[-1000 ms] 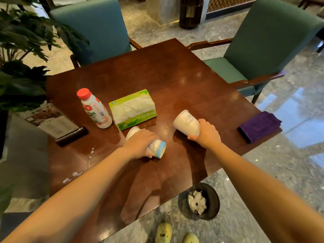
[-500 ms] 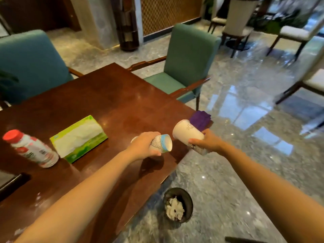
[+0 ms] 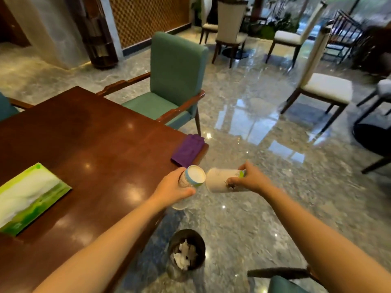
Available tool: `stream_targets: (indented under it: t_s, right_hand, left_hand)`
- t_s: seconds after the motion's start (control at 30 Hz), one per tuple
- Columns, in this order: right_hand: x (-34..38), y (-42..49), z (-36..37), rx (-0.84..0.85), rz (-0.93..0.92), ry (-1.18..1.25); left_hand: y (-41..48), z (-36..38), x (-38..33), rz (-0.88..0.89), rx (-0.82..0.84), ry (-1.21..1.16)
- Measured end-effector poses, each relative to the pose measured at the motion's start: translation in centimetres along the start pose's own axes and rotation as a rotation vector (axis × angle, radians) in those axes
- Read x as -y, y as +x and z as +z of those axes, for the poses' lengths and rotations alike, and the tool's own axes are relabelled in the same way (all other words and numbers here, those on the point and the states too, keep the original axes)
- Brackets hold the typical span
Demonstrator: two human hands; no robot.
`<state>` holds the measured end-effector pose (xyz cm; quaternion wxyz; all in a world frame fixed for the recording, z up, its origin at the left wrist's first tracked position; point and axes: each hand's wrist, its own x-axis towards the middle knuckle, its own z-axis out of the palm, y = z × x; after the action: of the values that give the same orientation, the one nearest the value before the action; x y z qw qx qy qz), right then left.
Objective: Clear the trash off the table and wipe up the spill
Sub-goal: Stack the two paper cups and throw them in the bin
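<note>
cups: both came off the table (image 3: 88,149), were now out above the bin (image 3: 187,253)
left hand (image 3: 171,190): wrapped round a cup (image 3: 191,179)
right hand (image 3: 250,179): pinching the other cup (image 3: 222,179)
next: drop 'em probably

Bright daylight from far windows; floor (image 3: 264,123) glare; motion blur; wide-angle edge distortion.

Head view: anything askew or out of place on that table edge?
The purple cloth sits at the table corner with one end hanging past the edge. The tissue box lies at a slant. No spill is visible in this frame.
</note>
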<state>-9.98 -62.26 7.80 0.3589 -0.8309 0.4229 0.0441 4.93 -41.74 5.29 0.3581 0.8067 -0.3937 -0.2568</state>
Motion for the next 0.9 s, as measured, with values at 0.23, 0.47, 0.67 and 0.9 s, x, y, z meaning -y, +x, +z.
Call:
stream_targets:
  t_s: [0.23, 0.47, 0.67, 0.9]
  right_hand:
    - [-5.5, 2.6, 7.8, 0.078, 0.047, -0.069]
    - [-10.1, 5.3, 17.5, 0.179, -0.013, -0.196]
    - [-16.8, 8.0, 28.1, 0.268, -0.076, -0.276]
    - [-21.7, 10.1, 35.6, 0.283, -0.112, -0.387]
  left_hand:
    - [-0.1, 9.0, 6.8, -0.270, 0.099, -0.096]
    - [0.2, 15.7, 14.8, -0.497, 0.130, -0.095]
    - [-0.6, 23.7, 24.5, -0.714, 0.071, -0.100]
    - [-0.8, 28.9, 31.1, -0.820, 0.033, -0.052]
